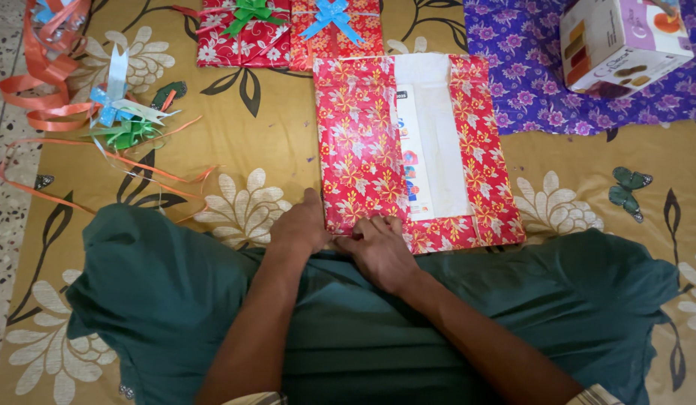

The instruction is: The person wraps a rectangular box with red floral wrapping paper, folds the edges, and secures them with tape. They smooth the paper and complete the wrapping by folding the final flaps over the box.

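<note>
A flat box lies partly wrapped in red floral paper (357, 142) on a tan flowered mat; a white strip of the box (438, 135) still shows between the two paper flaps. My left hand (301, 223) rests at the near left corner of the package, thumb against the paper edge. My right hand (378, 247) presses down on the near edge of the red paper, fingers folded over it. Both forearms reach forward over my dark green clothing (175, 300).
Two wrapped red gifts, one with a green bow (246, 22) and one with a blue bow (334, 22), lie beyond. Loose orange ribbon (44, 71) and small bows (119, 112) sit left. A printed carton (622, 41) stands on purple floral paper (535, 67) at right.
</note>
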